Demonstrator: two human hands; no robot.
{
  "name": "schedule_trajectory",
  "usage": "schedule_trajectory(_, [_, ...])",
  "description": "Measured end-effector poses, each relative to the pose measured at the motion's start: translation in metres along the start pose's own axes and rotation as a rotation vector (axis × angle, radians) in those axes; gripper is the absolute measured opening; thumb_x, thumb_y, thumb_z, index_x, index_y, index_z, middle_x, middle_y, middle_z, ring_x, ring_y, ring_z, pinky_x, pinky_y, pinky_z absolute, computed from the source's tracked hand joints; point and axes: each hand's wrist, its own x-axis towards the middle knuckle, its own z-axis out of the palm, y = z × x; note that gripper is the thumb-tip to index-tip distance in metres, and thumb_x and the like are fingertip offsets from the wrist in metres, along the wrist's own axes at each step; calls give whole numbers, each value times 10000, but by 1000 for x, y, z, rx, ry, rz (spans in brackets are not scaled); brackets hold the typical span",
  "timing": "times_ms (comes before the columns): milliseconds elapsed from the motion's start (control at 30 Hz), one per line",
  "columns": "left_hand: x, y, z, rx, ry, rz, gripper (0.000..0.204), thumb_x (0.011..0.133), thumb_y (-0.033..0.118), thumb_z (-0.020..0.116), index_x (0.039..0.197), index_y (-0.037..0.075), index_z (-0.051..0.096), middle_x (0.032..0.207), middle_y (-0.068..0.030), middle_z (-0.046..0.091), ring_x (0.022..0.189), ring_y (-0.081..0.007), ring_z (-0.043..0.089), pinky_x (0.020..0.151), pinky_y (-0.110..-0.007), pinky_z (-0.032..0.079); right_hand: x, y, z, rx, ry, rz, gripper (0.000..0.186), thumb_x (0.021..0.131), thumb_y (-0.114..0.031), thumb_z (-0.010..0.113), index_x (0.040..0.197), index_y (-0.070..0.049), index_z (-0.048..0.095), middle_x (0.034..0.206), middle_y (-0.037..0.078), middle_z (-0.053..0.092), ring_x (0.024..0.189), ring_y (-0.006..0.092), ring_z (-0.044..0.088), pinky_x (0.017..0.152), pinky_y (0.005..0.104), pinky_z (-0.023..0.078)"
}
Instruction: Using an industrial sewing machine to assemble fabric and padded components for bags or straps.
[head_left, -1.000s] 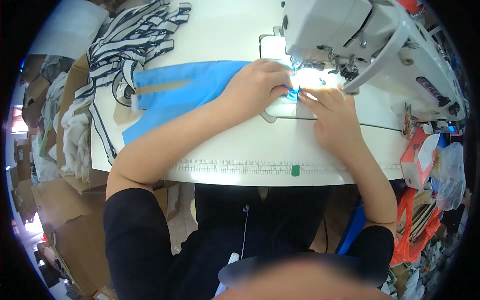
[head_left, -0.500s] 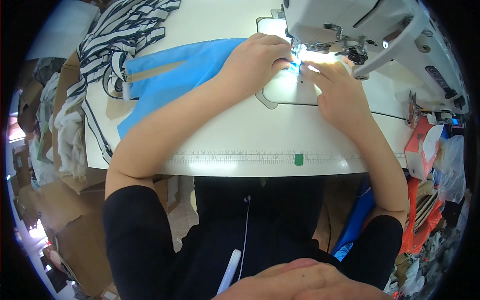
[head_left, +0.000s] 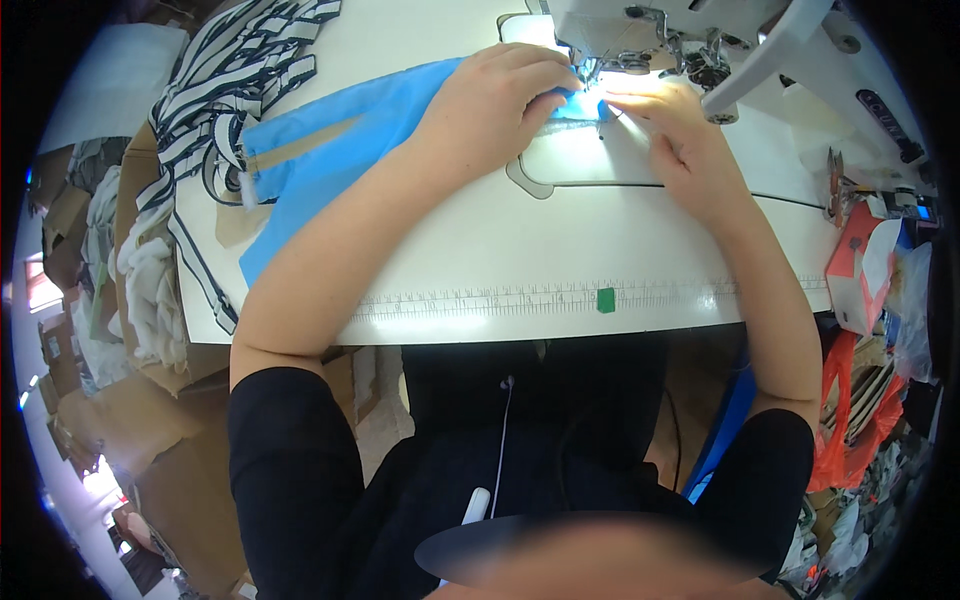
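Note:
A strip of blue fabric (head_left: 395,95) runs from the left of the white table to the needle area of a white sewing machine (head_left: 690,30). My left hand (head_left: 495,105) lies over its right end, thumb and fingers closed on the fabric beside the presser foot (head_left: 590,72). On the other side of the foot, my right hand (head_left: 690,140) has its fingers stretched out, the fingertips at the fabric's edge and the thumb apart. Lamp glare washes out the contact there. A tan strip (head_left: 305,145) runs along the blue fabric.
Black-and-white striped straps (head_left: 235,80) lie heaped at the table's far left. A printed ruler (head_left: 500,300) with a green mark (head_left: 606,300) follows the front edge. At right are small snips (head_left: 835,185), a red-and-white box (head_left: 858,265) and a red bag (head_left: 845,420).
More blue fabric shows under the lamp between my hands. My right fingers have drawn closer together, with the thumb tucked lower. The whole view has shifted slightly.

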Motion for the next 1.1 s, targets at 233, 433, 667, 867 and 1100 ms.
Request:
schedule_trajectory(233, [0,-3,3,34,32,89,185,863,9,612,993,99,710,1159,-91,651,1043,-285,624,873,-355,520,-2,7,-2,6,-50,62,508,713,98,483,1093,-149,714,638,115,536,548,225,498,567,321,397])
schedule_trajectory(433, [-2,-3,5,35,-10,23,192,886,30,592,995,124,718,1174,-46,649,963,-244,644,796,-307,532,-4,6,3,-40,-37,-5,485,745,103,489,1084,-160,715,860,73,654,629,210,524,614,335,402])
schedule_trajectory(667, [-5,-3,3,-9,-52,-11,198,880,24,588,977,126,727,1197,-36,645,930,-224,644,738,-289,523,-11,1,1,-282,-156,-38,454,802,73,526,1143,-193,665,1163,-1,615,914,166,583,835,375,373])
schedule_trajectory(867, [6,-15,5,-99,-22,-14,150,810,-11,585,911,-9,696,1006,-173,663,934,-315,640,822,-380,507,-6,0,1,-288,-129,-41,449,816,54,534,1179,-187,643,1153,-9,615,898,171,597,806,367,371])
schedule_trajectory(1100, [13,-14,3,-105,-96,-152,202,817,-13,543,910,0,722,1026,-169,657,978,-345,611,880,-390,490,-2,0,3,-271,-161,-28,473,774,55,548,1173,-174,655,1138,-5,621,900,200,608,822,383,387])
